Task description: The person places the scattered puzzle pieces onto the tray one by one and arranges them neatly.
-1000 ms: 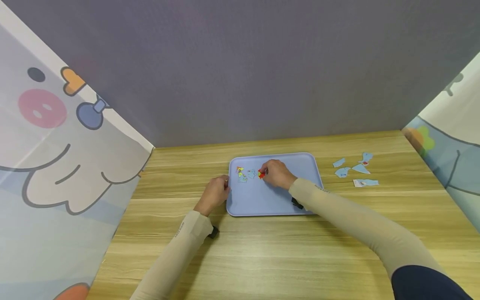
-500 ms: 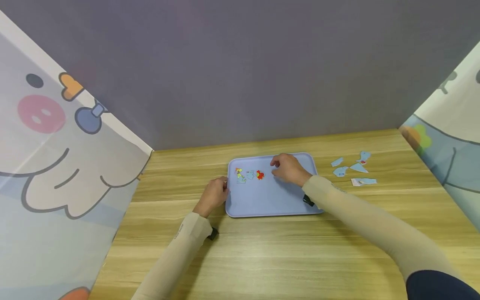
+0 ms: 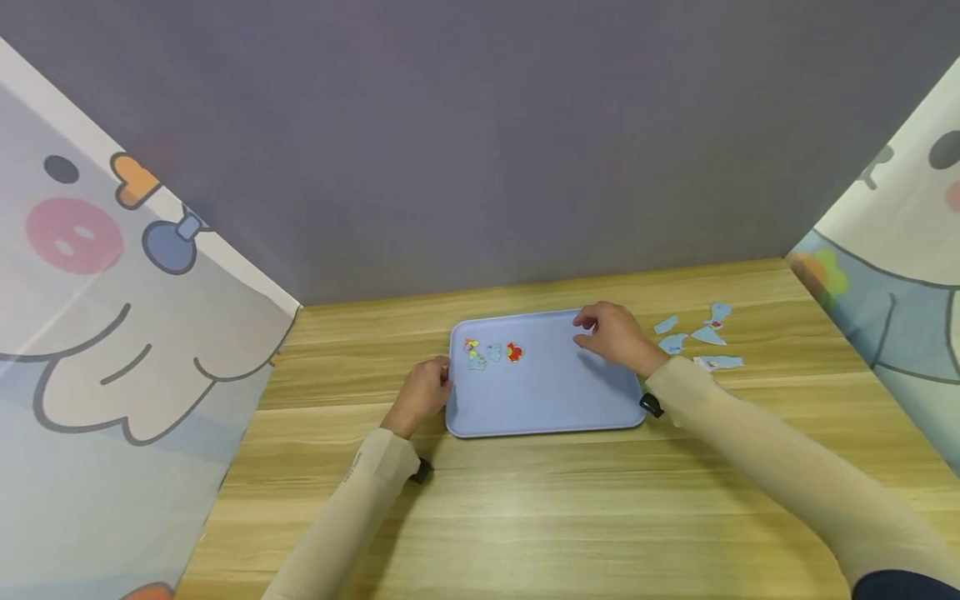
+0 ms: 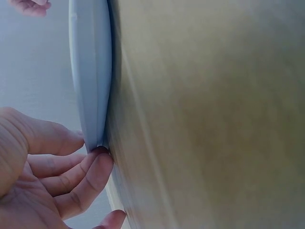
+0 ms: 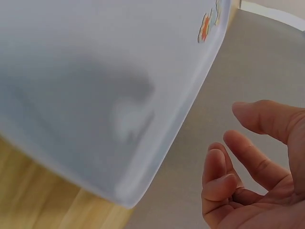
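My left hand [image 3: 421,392] is at the left edge of a pale blue tray [image 3: 540,400]. In the left wrist view, thumb and fingertips pinch the tray's rim [image 4: 90,71]. Above the tray's right part hovers my right hand [image 3: 617,335], thumb and index finger spread apart and holding nothing. On the tray's left side lie several paper picture pieces: a red piece [image 3: 514,352], a light blue piece [image 3: 494,352], and a yellow and blue group [image 3: 476,354] whose joins are too small to make out. The right wrist view shows the red piece [image 5: 204,27] near the tray's rim.
Right of the tray, several loose light blue paper pieces [image 3: 707,335] lie on the wooden table [image 3: 525,508]. A grey wall [image 3: 525,167] stands behind the table, with cartoon-printed panels [image 3: 90,333] at both sides.
My right hand has let go of the red piece, leaving it on the tray, and moved right toward the loose pieces. The left hand stays at the tray's edge.
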Action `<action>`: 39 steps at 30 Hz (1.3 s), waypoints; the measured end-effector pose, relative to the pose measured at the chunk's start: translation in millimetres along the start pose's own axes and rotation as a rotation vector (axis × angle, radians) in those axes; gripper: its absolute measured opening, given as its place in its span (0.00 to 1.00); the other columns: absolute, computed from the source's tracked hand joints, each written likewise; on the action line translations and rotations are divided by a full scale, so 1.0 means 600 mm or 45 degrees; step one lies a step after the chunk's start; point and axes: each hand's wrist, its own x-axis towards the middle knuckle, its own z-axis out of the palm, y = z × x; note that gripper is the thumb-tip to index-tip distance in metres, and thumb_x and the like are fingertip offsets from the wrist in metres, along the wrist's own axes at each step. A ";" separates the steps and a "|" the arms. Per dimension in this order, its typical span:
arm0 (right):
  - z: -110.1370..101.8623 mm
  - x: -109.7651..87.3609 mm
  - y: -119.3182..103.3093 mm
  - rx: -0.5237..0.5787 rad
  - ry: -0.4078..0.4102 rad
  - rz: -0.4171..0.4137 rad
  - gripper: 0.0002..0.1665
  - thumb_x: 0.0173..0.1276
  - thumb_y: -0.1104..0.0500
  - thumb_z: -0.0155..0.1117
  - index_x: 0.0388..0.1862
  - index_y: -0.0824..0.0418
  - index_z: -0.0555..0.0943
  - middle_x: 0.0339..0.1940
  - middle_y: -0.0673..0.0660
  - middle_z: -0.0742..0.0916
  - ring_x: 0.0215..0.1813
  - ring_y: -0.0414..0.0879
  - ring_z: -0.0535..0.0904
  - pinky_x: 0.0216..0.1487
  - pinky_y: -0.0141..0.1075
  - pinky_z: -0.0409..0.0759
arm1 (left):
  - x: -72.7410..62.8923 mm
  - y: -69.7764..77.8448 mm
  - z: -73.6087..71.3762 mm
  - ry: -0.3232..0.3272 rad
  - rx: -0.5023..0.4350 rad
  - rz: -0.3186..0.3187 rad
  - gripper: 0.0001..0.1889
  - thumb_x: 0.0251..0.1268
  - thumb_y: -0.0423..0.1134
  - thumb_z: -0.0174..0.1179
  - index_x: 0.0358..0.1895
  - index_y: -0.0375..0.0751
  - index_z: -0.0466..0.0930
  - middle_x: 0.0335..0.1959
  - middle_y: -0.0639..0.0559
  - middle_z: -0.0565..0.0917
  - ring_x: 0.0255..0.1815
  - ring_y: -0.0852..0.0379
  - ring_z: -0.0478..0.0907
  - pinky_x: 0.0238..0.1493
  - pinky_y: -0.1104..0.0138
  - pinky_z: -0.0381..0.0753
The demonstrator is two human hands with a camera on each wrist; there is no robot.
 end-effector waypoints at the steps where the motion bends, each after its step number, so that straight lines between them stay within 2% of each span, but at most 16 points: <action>1: -0.002 -0.004 0.003 0.001 0.001 0.006 0.15 0.58 0.61 0.69 0.43 0.67 0.82 0.40 0.64 0.82 0.39 0.53 0.76 0.41 0.45 0.74 | 0.000 -0.001 0.000 0.000 0.006 0.001 0.18 0.60 0.29 0.60 0.54 0.29 0.75 0.32 0.46 0.80 0.28 0.55 0.75 0.28 0.66 0.75; 12: -0.024 -0.047 0.035 -0.011 0.055 -0.011 0.14 0.59 0.62 0.68 0.43 0.68 0.82 0.40 0.64 0.82 0.38 0.51 0.76 0.38 0.44 0.74 | 0.000 -0.004 0.002 0.020 0.015 0.039 0.17 0.59 0.29 0.61 0.53 0.29 0.76 0.30 0.47 0.80 0.28 0.56 0.74 0.29 0.65 0.75; 20: -0.049 -0.087 0.058 -0.015 0.106 0.047 0.17 0.60 0.60 0.66 0.45 0.70 0.81 0.39 0.63 0.81 0.38 0.53 0.75 0.37 0.44 0.73 | 0.000 -0.004 0.002 0.035 0.023 0.056 0.17 0.58 0.28 0.61 0.51 0.29 0.77 0.29 0.48 0.80 0.27 0.55 0.74 0.30 0.63 0.75; 30: -0.077 -0.129 0.106 -0.046 0.174 0.096 0.16 0.61 0.60 0.67 0.45 0.70 0.81 0.41 0.68 0.81 0.38 0.54 0.76 0.35 0.44 0.73 | -0.001 -0.004 0.001 0.003 0.020 0.016 0.19 0.60 0.29 0.61 0.55 0.27 0.75 0.32 0.45 0.81 0.30 0.54 0.75 0.32 0.63 0.76; 36: -0.090 -0.153 0.133 -0.062 0.200 0.096 0.18 0.60 0.62 0.67 0.45 0.73 0.80 0.42 0.71 0.80 0.40 0.60 0.76 0.37 0.50 0.75 | -0.001 -0.005 0.002 0.010 0.032 0.020 0.19 0.60 0.30 0.61 0.55 0.28 0.75 0.33 0.45 0.81 0.31 0.54 0.76 0.33 0.62 0.77; 39: -0.097 -0.165 0.146 -0.090 0.192 0.156 0.20 0.60 0.60 0.66 0.46 0.74 0.79 0.43 0.73 0.79 0.42 0.65 0.76 0.39 0.54 0.75 | -0.001 -0.004 0.002 0.010 0.036 0.022 0.19 0.60 0.30 0.61 0.55 0.28 0.75 0.34 0.45 0.81 0.31 0.54 0.76 0.34 0.62 0.77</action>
